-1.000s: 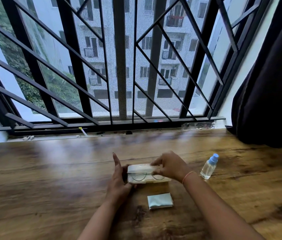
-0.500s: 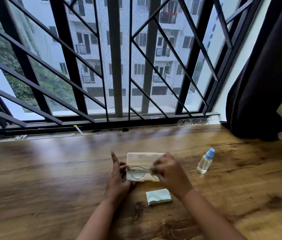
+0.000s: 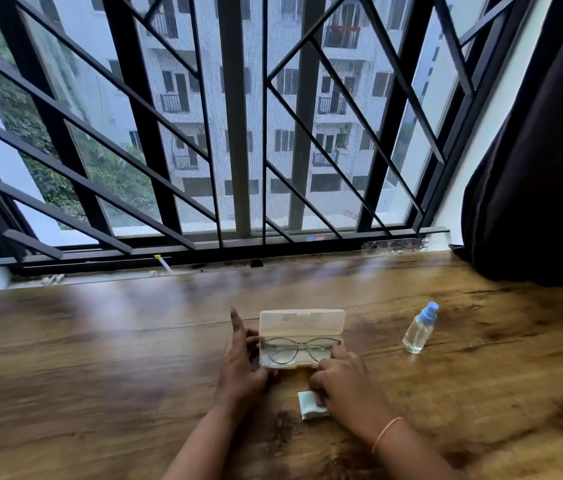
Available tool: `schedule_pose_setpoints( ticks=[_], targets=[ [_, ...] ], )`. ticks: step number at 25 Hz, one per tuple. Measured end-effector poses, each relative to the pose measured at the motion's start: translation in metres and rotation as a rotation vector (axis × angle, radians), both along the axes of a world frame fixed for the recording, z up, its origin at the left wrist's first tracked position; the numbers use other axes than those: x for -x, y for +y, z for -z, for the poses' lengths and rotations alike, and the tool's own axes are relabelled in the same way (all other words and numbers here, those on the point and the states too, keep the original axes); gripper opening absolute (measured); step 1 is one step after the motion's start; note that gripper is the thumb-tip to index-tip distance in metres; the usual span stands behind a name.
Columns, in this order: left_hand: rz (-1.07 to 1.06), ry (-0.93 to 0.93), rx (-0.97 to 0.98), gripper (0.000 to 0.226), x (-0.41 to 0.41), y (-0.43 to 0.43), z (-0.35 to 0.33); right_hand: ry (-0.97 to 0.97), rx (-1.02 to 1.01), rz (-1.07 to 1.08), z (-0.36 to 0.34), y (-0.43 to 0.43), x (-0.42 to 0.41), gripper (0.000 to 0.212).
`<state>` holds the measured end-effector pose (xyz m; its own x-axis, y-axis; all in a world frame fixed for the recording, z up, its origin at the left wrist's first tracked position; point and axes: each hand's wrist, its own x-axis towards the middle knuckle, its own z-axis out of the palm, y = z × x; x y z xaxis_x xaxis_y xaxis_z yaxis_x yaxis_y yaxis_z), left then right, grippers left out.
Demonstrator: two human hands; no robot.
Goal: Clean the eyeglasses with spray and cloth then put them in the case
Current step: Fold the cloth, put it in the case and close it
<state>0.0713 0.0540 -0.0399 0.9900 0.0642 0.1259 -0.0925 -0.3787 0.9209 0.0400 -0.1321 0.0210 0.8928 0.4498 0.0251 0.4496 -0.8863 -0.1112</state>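
Note:
A cream eyeglass case [image 3: 302, 323] lies open on the wooden table [image 3: 100, 358], its lid tipped back toward the window. Thin-framed eyeglasses [image 3: 290, 351] rest inside its tray. My left hand [image 3: 238, 365] grips the case's left end, index finger pointing up. My right hand [image 3: 346, 386] sits at the case's front right corner with bent fingers, one touching the tray's right end and the others lying over the folded pale blue cloth [image 3: 307, 408]; nothing is gripped in it. A clear spray bottle [image 3: 418, 330] with a blue cap stands upright to the right, apart from both hands.
A black window grille [image 3: 235, 133] rises behind the table's far edge, with a sill [image 3: 169, 263] holding small scraps. A dark curtain [image 3: 532, 168] hangs at the back right corner and reaches down to the tabletop.
The case lid went from nearly closed to fully tipped back, showing the eyeglasses. My right hand left the lid and drew back to the case's front corner, over the cloth. My left hand stayed.

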Motion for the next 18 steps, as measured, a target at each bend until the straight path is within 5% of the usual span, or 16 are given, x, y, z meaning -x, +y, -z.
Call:
schedule_pose_setpoints(
  ticks=[5,18],
  targets=[
    [0.003,0.003,0.012,0.122,-0.002,0.002,0.004,-0.002,-0.033,0.028,-0.002,0.000,0.000,0.021],
    [0.032,-0.009,0.021,0.119,0.002,0.000,0.000,-0.456,-0.150,0.109,-0.002,0.022,-0.053,0.015]
  ],
)
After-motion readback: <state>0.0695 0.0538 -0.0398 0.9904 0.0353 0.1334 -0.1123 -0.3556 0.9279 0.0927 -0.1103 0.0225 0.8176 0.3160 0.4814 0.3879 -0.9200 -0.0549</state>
